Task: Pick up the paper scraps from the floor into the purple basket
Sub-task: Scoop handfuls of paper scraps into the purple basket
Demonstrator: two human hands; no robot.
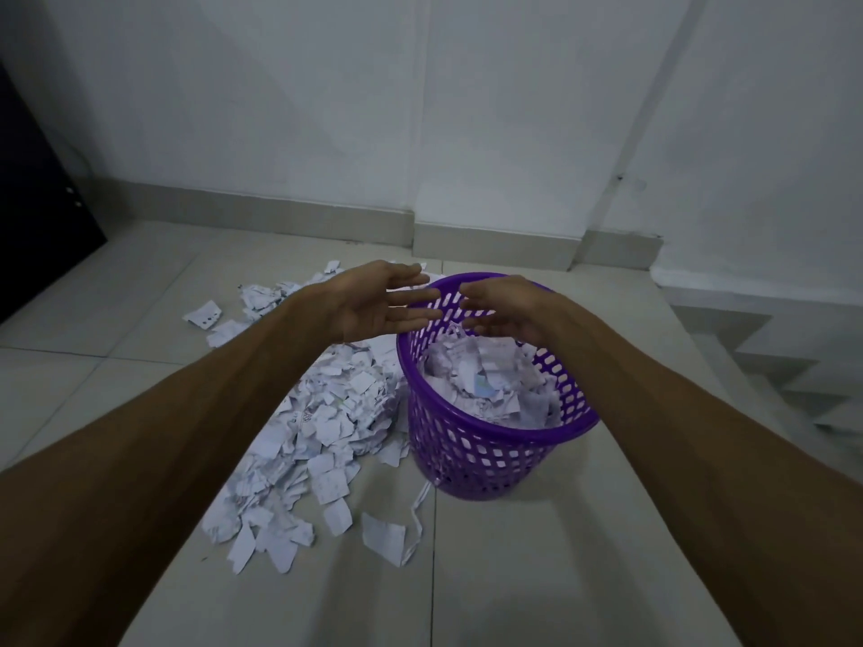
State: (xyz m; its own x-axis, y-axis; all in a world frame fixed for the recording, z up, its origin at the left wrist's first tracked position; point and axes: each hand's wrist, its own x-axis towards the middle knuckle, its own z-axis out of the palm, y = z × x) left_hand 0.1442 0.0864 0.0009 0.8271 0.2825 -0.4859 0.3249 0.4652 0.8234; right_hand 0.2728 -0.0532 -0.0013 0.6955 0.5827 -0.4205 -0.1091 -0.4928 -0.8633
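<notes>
Both hands released above the basket [485, 452] — scraps [322, 427] lay beside it.
Left hand [373, 303] and right hand [502, 310] held flat, seemingly empty.

The one camera is sitting on my head, looking forward and down along both my outstretched forearms. It is taking in a wide sweep: my left hand [373, 303] and right hand [502, 310] are landing near the middle of the frame, over the purple basket [485, 455]. The tiled floor [560, 553] is filling the lower half, close below me, and the white wall [327, 109] ahead is filling the upper half.
</notes>
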